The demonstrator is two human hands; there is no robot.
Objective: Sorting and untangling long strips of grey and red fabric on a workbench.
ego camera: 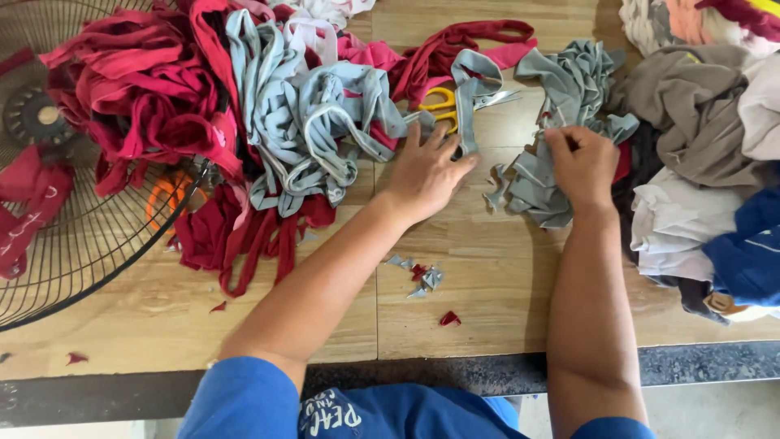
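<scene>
Grey fabric strips (561,122) heaped on wooden bench (487,268), pinched at near edge by right hand (581,167), fingers closed on cloth. Left hand (426,175) flat, fingers spread, pressing bench just beside yellow-handled scissors (439,106). Red strips (146,89) piled left, over wire fan guard (73,244). Small cloth scraps (422,276) near front edge.

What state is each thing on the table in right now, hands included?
Left hand: open grip, flat on table beside scissors.
Right hand: pinching the grey strip bundle.
Grey strip bundle: bunched, held at its lower part.
Yellow-handled scissors: lying down, partly under a grey strip, blades hidden.
Red strips: heaped, tangled.
Fan: blades hidden, cannot tell if running.
Scraps: loose.
</scene>
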